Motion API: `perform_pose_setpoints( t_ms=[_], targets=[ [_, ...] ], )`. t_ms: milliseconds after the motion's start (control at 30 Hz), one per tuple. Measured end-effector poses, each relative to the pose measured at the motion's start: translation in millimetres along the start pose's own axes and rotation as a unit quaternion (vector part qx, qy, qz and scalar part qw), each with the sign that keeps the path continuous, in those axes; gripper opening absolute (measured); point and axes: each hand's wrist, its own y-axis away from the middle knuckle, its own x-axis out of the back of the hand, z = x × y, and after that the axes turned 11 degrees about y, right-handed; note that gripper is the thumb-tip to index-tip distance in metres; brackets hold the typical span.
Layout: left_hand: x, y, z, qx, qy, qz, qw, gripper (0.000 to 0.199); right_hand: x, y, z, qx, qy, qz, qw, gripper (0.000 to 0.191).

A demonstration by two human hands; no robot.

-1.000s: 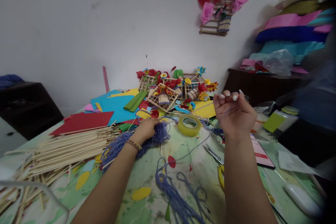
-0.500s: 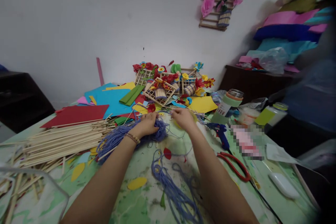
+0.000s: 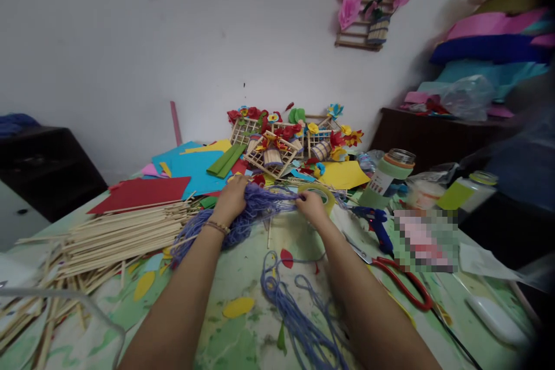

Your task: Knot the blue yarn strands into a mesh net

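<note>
A large bundle of blue-purple yarn [image 3: 236,228] lies across the middle of the table. My left hand [image 3: 232,199] is closed on the top of this bundle, a beaded bracelet at its wrist. Strands stretch from it to my right hand [image 3: 311,208], whose fingers pinch them. Just behind the right hand lies a roll of yellowish tape [image 3: 328,196], partly covered. Nearer to me, between my forearms, is a looser hank of the same yarn [image 3: 299,324]. Red-handled scissors [image 3: 403,280] rest right of my right forearm.
Thin wooden sticks [image 3: 125,237] are piled at left, beside red paper [image 3: 143,193] and blue paper [image 3: 199,170]. Small lattice frames with paper flowers [image 3: 271,153] stand at the back. At right are a blue glue gun [image 3: 379,231], a glass jar [image 3: 385,179] and a white mouse-shaped object [image 3: 496,319].
My right hand now pulls several strands taut away from the bundle, which is drawn out rightward. My left hand still grips it. The view has shifted slightly left.
</note>
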Motion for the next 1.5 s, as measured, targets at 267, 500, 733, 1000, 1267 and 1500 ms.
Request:
perform_pose_setpoints(
  t_ms=[267,500,733,1000,1267,1500],
  targets=[
    [61.9,0,-66,0.171,0.061,0.114,0.977,0.049,2,2,-9,0.022,-0.111,-0.018,0.993,0.018],
    [44.1,-9,16,0.019,0.244,-0.038,0.969,0.06,2,6,-18,0.031,-0.195,-0.057,0.979,0.02],
    [-45.1,-1,54,-0.036,0.274,-0.07,0.958,0.029,5,-3,-5,0.038,-0.206,-0.032,0.977,0.029],
    [-67.2,13,16,-0.049,0.241,-0.073,0.967,0.014,14,-8,13,0.047,-0.126,-0.048,0.99,0.025],
    [-81.6,13,5,0.007,0.266,-0.021,0.964,0.025,47,2,28,0.058,-0.038,-0.084,0.994,0.029],
    [-77.2,13,10,0.032,0.289,-0.015,0.957,0.026,55,2,28,0.012,0.052,-0.068,0.996,0.023]
  ],
)
